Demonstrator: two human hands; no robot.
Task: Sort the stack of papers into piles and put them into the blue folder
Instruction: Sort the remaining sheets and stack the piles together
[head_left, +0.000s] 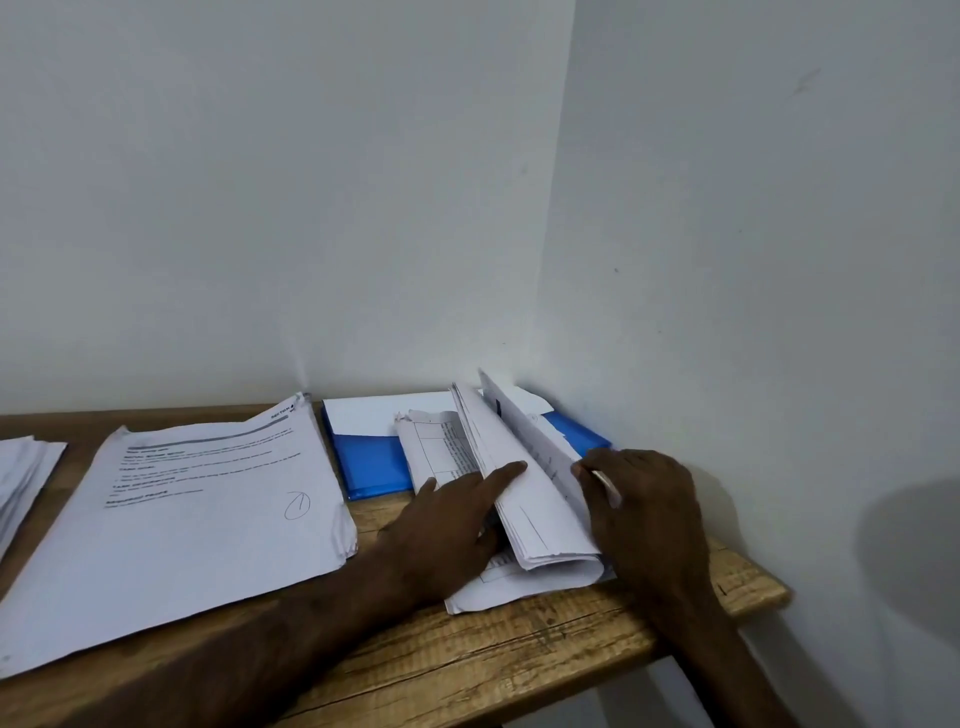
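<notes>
At the right end of the wooden table (519, 654), by the corner, the stack of papers (540, 514) lies partly over the blue folder (371, 462). The right hand (644, 499) curls round its raised upper sheets. The left hand (447, 525) lies with straight fingers, forefinger pressing a page. A broad pile (197, 519) lies to the left, and a smaller pile (21, 467) sits at the left edge.

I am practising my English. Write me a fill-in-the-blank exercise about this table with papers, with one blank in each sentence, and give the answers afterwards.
1. The folder beneath the stack of papers is ___ in colour.
2. The table is made of ___.
3. The pile marked with a pen circle lies to the ___ of the folder.

Missing words: blue; wood; left.
</notes>
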